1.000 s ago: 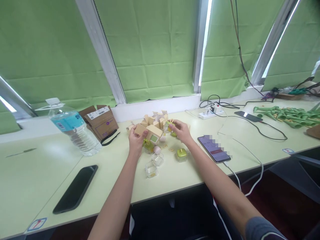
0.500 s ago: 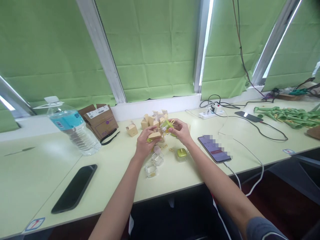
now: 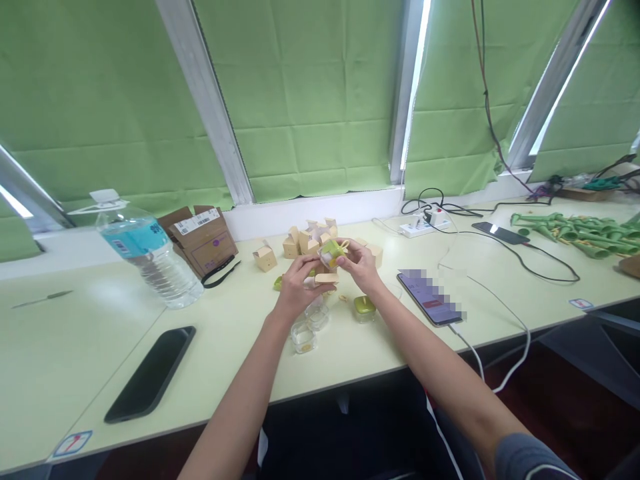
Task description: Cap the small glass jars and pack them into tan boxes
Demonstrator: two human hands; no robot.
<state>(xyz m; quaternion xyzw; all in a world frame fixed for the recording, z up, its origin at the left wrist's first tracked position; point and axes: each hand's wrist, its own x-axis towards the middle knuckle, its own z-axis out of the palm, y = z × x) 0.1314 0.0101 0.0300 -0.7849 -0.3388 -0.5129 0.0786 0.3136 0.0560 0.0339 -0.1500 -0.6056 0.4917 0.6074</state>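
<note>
My right hand (image 3: 361, 264) grips a small clear container with a green lid (image 3: 332, 252) and a yellow loop. Close to it on the left, my left hand (image 3: 296, 288) holds a small cardboard box (image 3: 326, 279) below the container. The container is above the box; whether they touch I cannot tell. On the table below the hands are clear open cups (image 3: 303, 337) and a second green-lidded container (image 3: 365, 308). A green lid (image 3: 278, 283) lies left of my left hand, and a yellow loop (image 3: 343, 299) lies beneath my right.
Several small cardboard boxes (image 3: 300, 241) stand behind my hands. A water bottle (image 3: 150, 257) and a larger carton (image 3: 203, 243) are at left, with a black phone (image 3: 150, 375) nearer. At right are a plugged-in phone (image 3: 430, 299), a power strip (image 3: 424, 227) and green tube-like pieces (image 3: 575, 230).
My left hand has moved right with the cardboard box, under the container. The container in my right hand has shifted slightly and now sits above the box.
</note>
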